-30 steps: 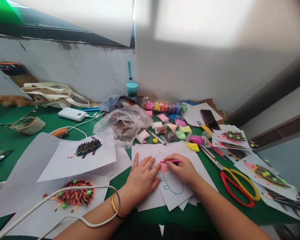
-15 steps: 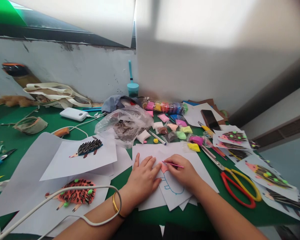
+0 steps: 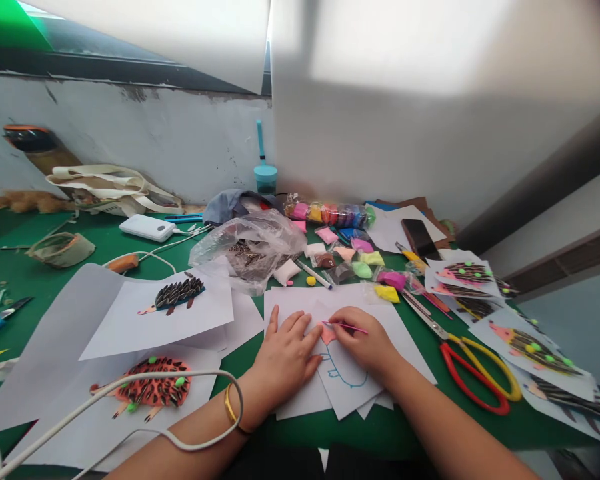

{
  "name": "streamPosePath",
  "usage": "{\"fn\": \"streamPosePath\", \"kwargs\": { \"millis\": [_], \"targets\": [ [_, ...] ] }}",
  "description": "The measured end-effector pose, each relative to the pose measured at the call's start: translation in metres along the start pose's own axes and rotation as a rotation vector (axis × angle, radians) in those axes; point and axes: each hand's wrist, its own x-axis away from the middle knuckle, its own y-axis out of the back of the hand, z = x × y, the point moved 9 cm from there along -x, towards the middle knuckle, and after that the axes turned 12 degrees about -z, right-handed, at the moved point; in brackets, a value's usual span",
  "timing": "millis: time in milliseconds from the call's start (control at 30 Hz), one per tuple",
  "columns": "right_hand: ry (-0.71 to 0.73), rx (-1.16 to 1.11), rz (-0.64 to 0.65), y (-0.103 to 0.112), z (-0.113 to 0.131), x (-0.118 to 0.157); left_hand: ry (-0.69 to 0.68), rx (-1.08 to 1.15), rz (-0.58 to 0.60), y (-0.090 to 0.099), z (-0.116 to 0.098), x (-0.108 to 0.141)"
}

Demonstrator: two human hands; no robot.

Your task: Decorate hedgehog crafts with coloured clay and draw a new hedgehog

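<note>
My left hand lies flat on a sheet of white paper, fingers spread, its fingertips beside a pink patch of clay. On that sheet a blue outline drawing of an animal shows a rounded body and small legs. My right hand pinches a thin pink stick-like tool, its tip at the pink clay. Part of the drawing is covered by my hands. Further white sheets lie beneath this one.
Colourful clay packets and a plastic bag of seeds lie beyond the paper. Scissors rest at right, near finished hedgehog pictures. Another seed hedgehog is at left. A white cable crosses my left forearm.
The pink tool has shifted very slightly in my right hand at the clay. My left hand keeps its place on the paper.
</note>
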Motion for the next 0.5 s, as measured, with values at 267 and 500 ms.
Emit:
{"fn": "streamPosePath", "kwargs": {
  "millis": [267,500],
  "targets": [
    [0.022,-0.028,0.085,-0.005,0.009,0.001,0.003,-0.014,-0.01,0.0,0.0,0.0],
    [0.026,-0.097,0.141,-0.007,0.011,0.002,0.007,-0.012,-0.009,-0.001,0.0,0.0]
  ]
}}
